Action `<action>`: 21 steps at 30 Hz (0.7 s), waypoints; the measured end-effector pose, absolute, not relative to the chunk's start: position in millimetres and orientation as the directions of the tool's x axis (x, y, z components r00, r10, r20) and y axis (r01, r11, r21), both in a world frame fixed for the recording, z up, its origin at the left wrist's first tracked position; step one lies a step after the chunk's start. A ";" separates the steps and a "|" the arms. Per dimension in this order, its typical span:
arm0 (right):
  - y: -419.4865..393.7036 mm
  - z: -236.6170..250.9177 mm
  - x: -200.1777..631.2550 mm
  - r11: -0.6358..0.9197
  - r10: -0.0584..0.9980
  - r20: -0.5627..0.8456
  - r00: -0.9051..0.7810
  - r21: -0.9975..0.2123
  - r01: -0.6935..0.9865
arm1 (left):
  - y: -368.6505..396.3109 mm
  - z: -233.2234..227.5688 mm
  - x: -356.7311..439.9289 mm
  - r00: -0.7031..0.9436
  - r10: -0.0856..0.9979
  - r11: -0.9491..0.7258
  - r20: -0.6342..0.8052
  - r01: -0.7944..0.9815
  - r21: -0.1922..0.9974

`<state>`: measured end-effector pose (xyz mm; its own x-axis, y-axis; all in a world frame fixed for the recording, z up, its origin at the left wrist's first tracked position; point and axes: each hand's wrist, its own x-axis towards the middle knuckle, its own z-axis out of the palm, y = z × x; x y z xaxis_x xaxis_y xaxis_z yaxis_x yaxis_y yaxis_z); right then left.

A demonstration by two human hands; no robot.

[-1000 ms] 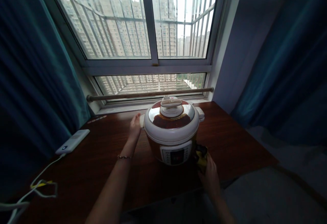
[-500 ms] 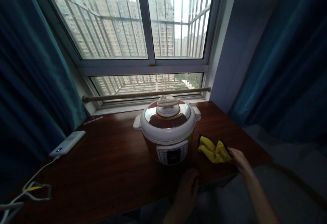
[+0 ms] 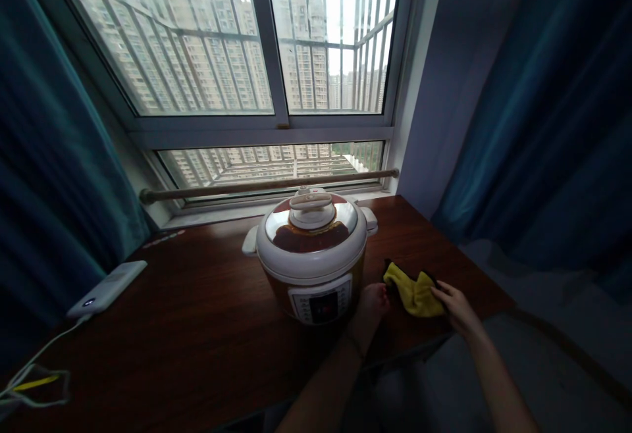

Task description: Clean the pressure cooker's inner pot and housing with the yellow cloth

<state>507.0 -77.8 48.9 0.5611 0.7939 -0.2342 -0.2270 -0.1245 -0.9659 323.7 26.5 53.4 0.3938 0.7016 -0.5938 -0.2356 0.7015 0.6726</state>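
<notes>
A yellow cloth [image 3: 415, 293] with a dark edge lies bunched on the wooden table. My right hand [image 3: 451, 305] pinches its right end between thumb and fingers. Close to the cloth's left end is my left hand [image 3: 374, 301], fingers curled. Whether it grips the cloth edge or only sits beside it is not clear. Just left of that hand stands a white and brown electric pressure cooker [image 3: 312, 255], lid on, its control panel [image 3: 323, 305] facing me.
A white power bank [image 3: 107, 288] with a cable [image 3: 49, 344] lies on the table [image 3: 197, 328] at left. Behind the cooker are a rail [image 3: 266, 186] and a barred window. Blue curtains [image 3: 518, 156] hang at both sides.
My left hand has moved forward from the table's front edge to the cloth's left end. My right hand keeps hold of the cloth. The view has shifted slightly right.
</notes>
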 end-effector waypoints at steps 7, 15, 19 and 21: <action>-85.8 77.2 526.9 -0.009 0.825 -0.209 0.524 -0.934 -0.357 | -4.0 48.4 323.7 0.288 0.747 0.661 -0.600 -0.219 0.718; -73.6 136.9 487.2 0.187 0.842 -0.131 0.523 -0.839 -0.511 | -34.7 83.4 342.7 0.848 0.430 0.900 -0.309 -0.377 0.219; -88.3 121.3 483.4 0.222 0.772 -0.122 0.624 -0.868 -0.445 | -16.8 95.6 344.1 0.663 0.679 0.734 -0.314 -0.610 0.300; -103.4 91.1 490.1 0.147 0.685 -0.149 0.714 -0.931 -0.334 | -12.9 89.7 338.7 0.530 0.748 0.663 -0.399 -0.619 0.421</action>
